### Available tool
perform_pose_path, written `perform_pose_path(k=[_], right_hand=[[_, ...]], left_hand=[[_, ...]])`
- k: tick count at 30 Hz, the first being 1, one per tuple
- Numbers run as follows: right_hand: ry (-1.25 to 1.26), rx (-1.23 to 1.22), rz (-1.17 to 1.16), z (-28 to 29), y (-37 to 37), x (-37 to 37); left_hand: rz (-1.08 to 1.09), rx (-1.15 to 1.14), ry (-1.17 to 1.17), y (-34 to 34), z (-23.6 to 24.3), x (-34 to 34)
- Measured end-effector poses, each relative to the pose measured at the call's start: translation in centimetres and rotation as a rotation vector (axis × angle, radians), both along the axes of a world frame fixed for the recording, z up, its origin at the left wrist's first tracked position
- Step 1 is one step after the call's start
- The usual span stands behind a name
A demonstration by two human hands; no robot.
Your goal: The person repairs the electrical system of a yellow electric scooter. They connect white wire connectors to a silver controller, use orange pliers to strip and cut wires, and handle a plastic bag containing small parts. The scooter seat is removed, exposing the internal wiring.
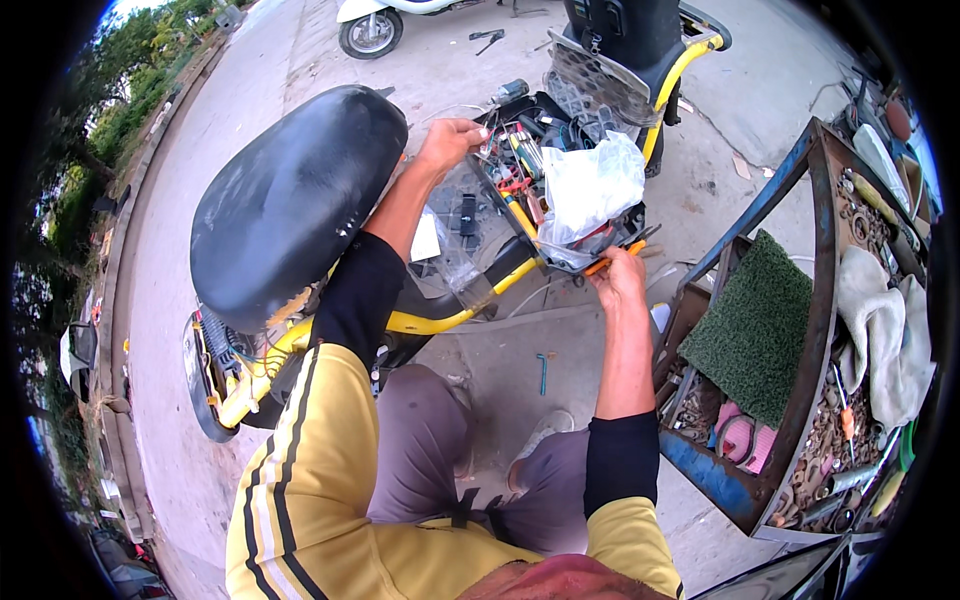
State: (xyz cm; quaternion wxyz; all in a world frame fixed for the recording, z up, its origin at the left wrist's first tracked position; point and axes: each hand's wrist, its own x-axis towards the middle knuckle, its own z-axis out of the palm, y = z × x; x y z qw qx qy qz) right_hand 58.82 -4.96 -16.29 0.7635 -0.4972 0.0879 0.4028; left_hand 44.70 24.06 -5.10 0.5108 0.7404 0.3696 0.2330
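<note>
My left hand (455, 142) is closed in a pinch at the far left corner of a dark tool tray (499, 205); what its fingertips hold is too small to make out. At the tray's near right edge, my right hand (621, 278) grips an orange-handled hand tool (636, 248) with a dark tip; my fingers hide its exact kind. The tray rests over the footboard area of a yellow-framed scooter (430, 320). In it lie several screwdrivers and pliers (525, 155), wires, and a crumpled white plastic bag (592, 190) that covers the right part.
Left of the tray is the black scooter seat (300, 200). A rusty metal cart (822, 300) with loose hardware and a green turf mat (755, 325) stands at right. A teal tool (543, 374) lies on the ground. A white scooter (375, 25) is parked behind.
</note>
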Motion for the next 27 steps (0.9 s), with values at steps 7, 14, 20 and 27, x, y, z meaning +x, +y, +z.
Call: perform_pose_path(k=[7,14,20,27], right_hand=[[0.001,0.005,0.013,0.4,0.2,-0.3],[0.023,-0.020,0.020,-0.9,-0.3,0.4],[0.054,-0.044,0.029,-1.1,0.0,0.5],[-0.019,-0.094,0.022,-0.7,0.8,-0.2]], left_hand=[[-0.139,0.129,0.243,2.3,-0.3,-0.1],[0.131,0.637,0.563,0.9,0.7,2.6],[-0.048,0.440,0.545,-0.5,-2.1,6.0],[-0.086,0.607,0.483,-7.0,-4.0,7.4]])
